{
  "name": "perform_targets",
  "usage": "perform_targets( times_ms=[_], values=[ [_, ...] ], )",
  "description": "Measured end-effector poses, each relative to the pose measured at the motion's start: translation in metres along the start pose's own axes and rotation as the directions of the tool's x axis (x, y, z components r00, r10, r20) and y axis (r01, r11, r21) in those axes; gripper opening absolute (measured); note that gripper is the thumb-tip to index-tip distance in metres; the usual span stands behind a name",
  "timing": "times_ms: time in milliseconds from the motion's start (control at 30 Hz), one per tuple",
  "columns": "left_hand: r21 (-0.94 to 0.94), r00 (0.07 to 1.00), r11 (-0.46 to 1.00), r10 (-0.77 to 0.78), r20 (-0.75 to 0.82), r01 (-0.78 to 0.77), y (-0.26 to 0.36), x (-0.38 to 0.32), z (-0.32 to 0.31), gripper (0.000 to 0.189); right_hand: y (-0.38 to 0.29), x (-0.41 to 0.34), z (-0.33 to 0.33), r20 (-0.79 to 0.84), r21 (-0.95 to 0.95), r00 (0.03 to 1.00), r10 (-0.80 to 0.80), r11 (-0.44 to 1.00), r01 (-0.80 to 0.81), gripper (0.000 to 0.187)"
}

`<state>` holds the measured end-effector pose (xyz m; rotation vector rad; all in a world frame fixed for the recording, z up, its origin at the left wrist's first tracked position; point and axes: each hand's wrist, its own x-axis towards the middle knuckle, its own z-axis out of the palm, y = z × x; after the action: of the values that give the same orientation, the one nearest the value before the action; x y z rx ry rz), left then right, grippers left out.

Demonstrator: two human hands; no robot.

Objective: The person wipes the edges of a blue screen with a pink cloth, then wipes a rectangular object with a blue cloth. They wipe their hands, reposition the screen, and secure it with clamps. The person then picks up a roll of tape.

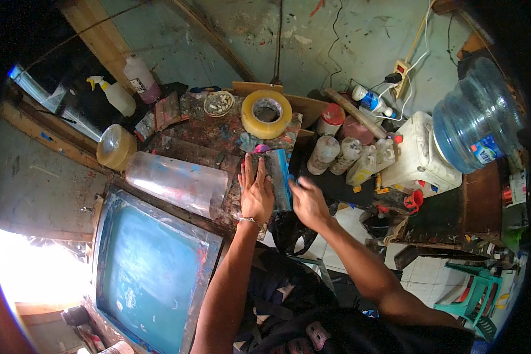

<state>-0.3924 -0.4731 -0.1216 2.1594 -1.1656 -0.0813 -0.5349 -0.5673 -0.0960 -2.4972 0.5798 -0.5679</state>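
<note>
My left hand (255, 194) lies palm down with its fingers spread, pressing on the paint-stained worktable (190, 128) and the near side of a flat grey piece, possibly a squeegee. Blue paint or film covers the right edge (285, 177) of that piece. At this edge my right hand (309, 201) is curled and slightly blurred. A bit of blue shows at its fingertips; whether it is gripped there or belongs to the edge is unclear. Just above my left fingertips are a pink smear (261, 148) and a crumpled greyish rag (248, 141).
A roll of clear tape (267, 114) and an ashtray (219, 104) sit behind the hands. To the left are a clear plastic film roll (177, 179) and a framed printing screen (150, 274). Bottles (323, 155), a white jerrycan (418, 150) and a water jug (473, 119) stand right.
</note>
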Motion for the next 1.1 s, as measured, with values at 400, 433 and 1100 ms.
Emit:
perform_targets(
  times_ms=[400,433,1100],
  values=[
    [0.054,0.989,0.993,-0.094,-0.113,0.1,0.023,-0.003,-0.017,0.076,0.009,-0.057,-0.059,0.099,0.445,0.947,0.306,0.837,-0.318,0.021],
    [0.069,0.987,0.99,-0.113,-0.112,0.121,0.025,-0.005,-0.019,0.077,0.013,-0.061,-0.063,0.104,0.461,0.942,0.32,0.824,-0.33,0.022],
    [-0.263,0.946,0.956,0.042,-0.322,-0.132,0.092,-0.106,-0.084,0.037,0.027,-0.041,-0.082,0.294,0.955,0.926,0.238,-0.028,-0.296,0.038]
  ],
)
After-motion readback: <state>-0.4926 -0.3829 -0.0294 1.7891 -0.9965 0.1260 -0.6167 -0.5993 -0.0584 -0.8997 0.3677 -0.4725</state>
